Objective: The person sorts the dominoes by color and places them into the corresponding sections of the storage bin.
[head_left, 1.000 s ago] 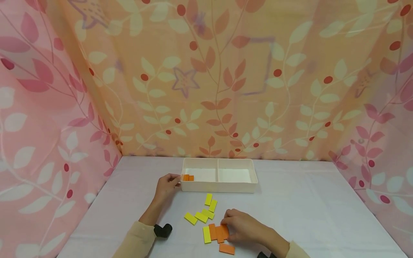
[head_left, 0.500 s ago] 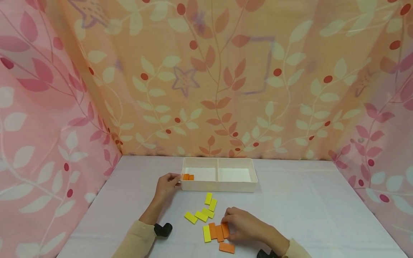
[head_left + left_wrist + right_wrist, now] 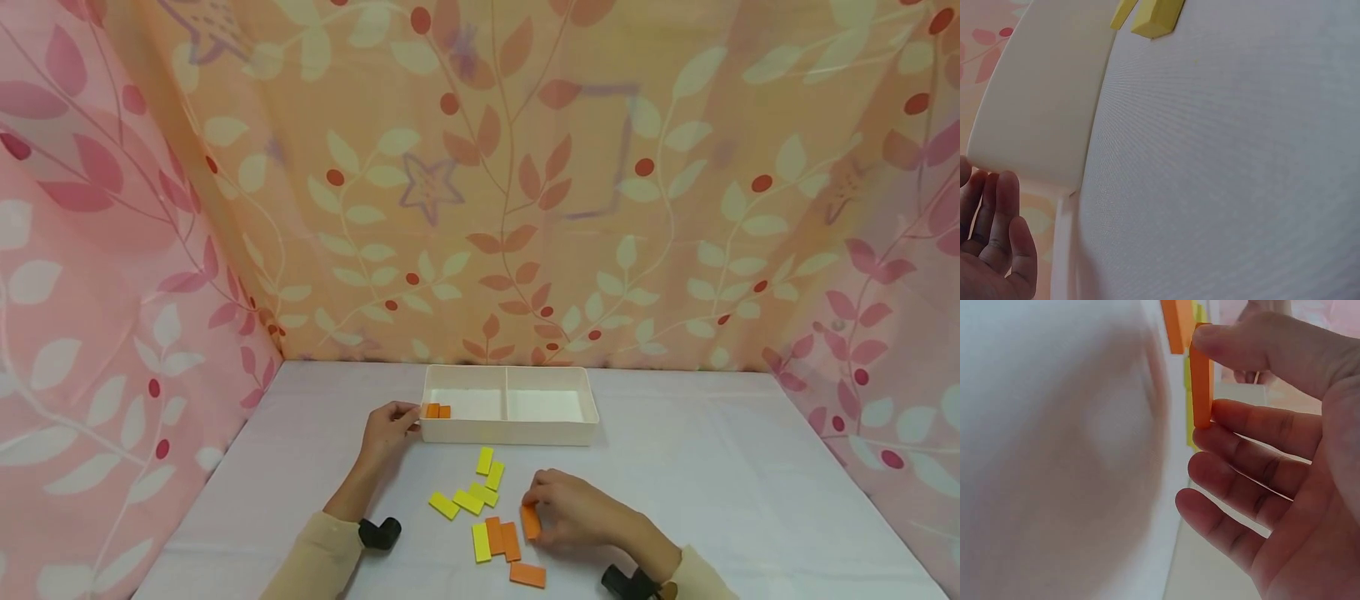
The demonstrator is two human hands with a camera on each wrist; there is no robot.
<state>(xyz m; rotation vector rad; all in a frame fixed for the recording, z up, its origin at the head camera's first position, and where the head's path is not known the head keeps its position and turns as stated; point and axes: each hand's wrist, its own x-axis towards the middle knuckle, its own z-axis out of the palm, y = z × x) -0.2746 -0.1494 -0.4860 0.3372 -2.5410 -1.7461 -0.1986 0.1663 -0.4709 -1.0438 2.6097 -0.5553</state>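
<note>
My right hand (image 3: 573,508) pinches a flat orange rectangular block (image 3: 1202,381) between thumb and fingertips. The block stands on edge in that grip, just right of two orange blocks (image 3: 511,542) beside a yellow block (image 3: 481,543). Another orange block (image 3: 528,575) lies nearer to me. My left hand (image 3: 386,433) touches the left end of a white two-compartment box (image 3: 510,432) with its fingertips; no finger shows inside the box. Two orange blocks (image 3: 438,412) sit at the left end of its left compartment. Several yellow blocks (image 3: 468,502) lie between box and right hand.
A pale cloth covers the table (image 3: 712,475). Behind it hangs an orange leaf-patterned curtain (image 3: 510,275), with pink curtains (image 3: 97,333) at both sides. Black camera mounts (image 3: 379,534) sit at both wrists.
The right hand has drawn the orange block up and right, away from the other orange blocks, leaving a gap. The left hand and the box have stayed in place.
</note>
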